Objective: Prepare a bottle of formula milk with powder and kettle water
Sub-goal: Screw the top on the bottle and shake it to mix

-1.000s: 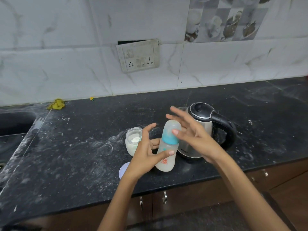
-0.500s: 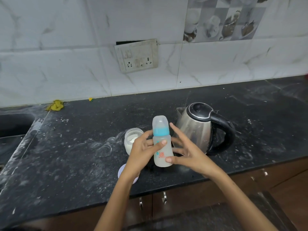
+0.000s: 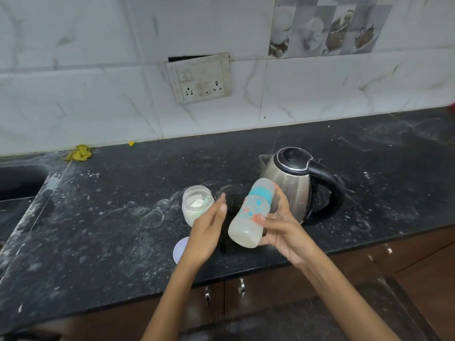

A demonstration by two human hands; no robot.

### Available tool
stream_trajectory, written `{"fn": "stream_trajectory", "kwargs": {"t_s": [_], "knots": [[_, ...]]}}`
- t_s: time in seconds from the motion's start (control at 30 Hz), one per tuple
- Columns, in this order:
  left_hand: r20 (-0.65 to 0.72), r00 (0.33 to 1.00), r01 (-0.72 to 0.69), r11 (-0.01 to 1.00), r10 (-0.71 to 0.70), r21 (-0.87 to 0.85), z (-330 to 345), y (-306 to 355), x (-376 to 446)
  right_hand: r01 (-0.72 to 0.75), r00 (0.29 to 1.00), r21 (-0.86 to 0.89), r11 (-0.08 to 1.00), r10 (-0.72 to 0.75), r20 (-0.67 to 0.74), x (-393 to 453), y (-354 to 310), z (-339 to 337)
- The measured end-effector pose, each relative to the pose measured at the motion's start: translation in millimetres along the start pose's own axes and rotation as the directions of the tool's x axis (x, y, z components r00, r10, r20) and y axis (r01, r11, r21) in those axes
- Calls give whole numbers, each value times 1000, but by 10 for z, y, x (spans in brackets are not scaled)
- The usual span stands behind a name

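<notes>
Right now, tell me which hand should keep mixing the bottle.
Probably the right hand: its fingers and thumb hold the capped, tilted bottle of milky liquid. The left hand is open beside it, holding nothing, near the powder jar.

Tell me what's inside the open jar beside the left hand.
The jar holds white powder with a pale scoop resting in it. How deep the powder goes is unclear, and the left hand covers the jar's lower right side.

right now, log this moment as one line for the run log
step: mixing | right hand: holds capped feeding bottle tilted, milky | left hand: open, off bottle | powder jar: open | kettle: lid shut
</notes>
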State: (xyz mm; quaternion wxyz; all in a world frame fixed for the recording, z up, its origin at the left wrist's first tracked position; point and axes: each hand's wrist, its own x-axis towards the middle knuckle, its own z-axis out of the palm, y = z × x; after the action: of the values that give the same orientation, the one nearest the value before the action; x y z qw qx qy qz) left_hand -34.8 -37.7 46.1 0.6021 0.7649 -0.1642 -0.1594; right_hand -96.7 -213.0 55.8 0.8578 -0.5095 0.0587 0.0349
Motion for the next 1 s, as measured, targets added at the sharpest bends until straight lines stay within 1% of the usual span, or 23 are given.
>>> {"fn": "stream_trajectory", "kwargs": {"t_s": [0.03, 0.07, 0.13, 0.2, 0.23, 0.3, 0.33, 0.4, 0.47, 0.57, 0.6, 0.67, 0.7, 0.73, 0.77, 0.83, 0.87, 0.9, 0.97, 1.0], "knots": [[-28, 999, -30, 994, 33, 106, 33, -139, -20, -2, 1000, 75, 997, 4, -19, -6, 13, 7], [-19, 997, -67, 977, 72, 203, 83, -286, -41, -4, 999, 146, 989, 9, -34, -8, 30, 11], [81, 989, -145, 903, 123, 404, 199, -560, -87, -1, 999, 234, 972, 13, -47, -18, 60, 19], [146, 984, -167, 803, 101, 572, 321, -734, -157, -9, 999, 202, 979, 19, -43, -61, 79, 27], [157, 983, -176, 760, 99, 626, 367, -785, -200, -23, 999, 145, 989, 28, -30, -99, 86, 27], [171, 976, -219, 669, 139, 710, 445, -893, -274, -33, 999, 40, 999, 33, 15, -187, 82, 27], [194, 973, -228, 622, 123, 750, 480, -966, -291, -19, 1000, 26, 999, 18, 15, -213, 72, 10], [223, 974, -210, 527, 40, 824, 531, -1035, -289, 41, 998, 80, 996, -37, -55, -222, 45, -40], [239, 971, -199, 467, -26, 861, 568, -1059, -266, 62, 993, 114, 992, -50, -105, -235, 45, -41], [250, 966, -192, 483, -59, 854, 625, -1092, -244, -25, 1000, 45, 999, 25, -12, -326, 112, -5], [234, 970, -177, 463, -69, 869, 637, -1089, -244, -20, 1000, 58, 998, 20, -3, -346, 98, -24], [182, 977, -125, 391, -113, 912, 652, -1034, -223, 51, 997, 171, 984, -40, -70, -319, 12, -125], [180, 978, -134, 358, -100, 924, 681, -1026, -223, 85, 992, 214, 973, -63, -109, -311, -32, -149], [186, 973, -127, 363, -134, 923, 703, -1017, -227, 89, 990, 229, 969, -61, -128, -319, -54, -151], [172, 972, -101, 377, -160, 921, 716, -1016, -223, 64, 992, 219, 974, -39, -117, -335, -45, -139], [131, 980, -65, 384, -149, 921, 727, -1026, -205, -4, 999, 149, 989, 12, -50, -386, 4, -115], [121, 982, -56, 391, -144, 919, 735, -1051, -207, -6, 999, 130, 991, 11, -34, -402, 6, -123], [122, 983, -59, 391, -138, 919, 748, -1060, -213, 16, 999, 144, 990, -9, -50, -405, -15, -167], [126, 984, -66, 393, -130, 917, 768, -1088, -234, 80, 990, 188, 979, -57, -129, -411, -69, -240], [114, 986, -56, 406, -120, 912, 780, -1077, -234, 79, 989, 180, 981, -54, -141, -432, -70, -255]]}}
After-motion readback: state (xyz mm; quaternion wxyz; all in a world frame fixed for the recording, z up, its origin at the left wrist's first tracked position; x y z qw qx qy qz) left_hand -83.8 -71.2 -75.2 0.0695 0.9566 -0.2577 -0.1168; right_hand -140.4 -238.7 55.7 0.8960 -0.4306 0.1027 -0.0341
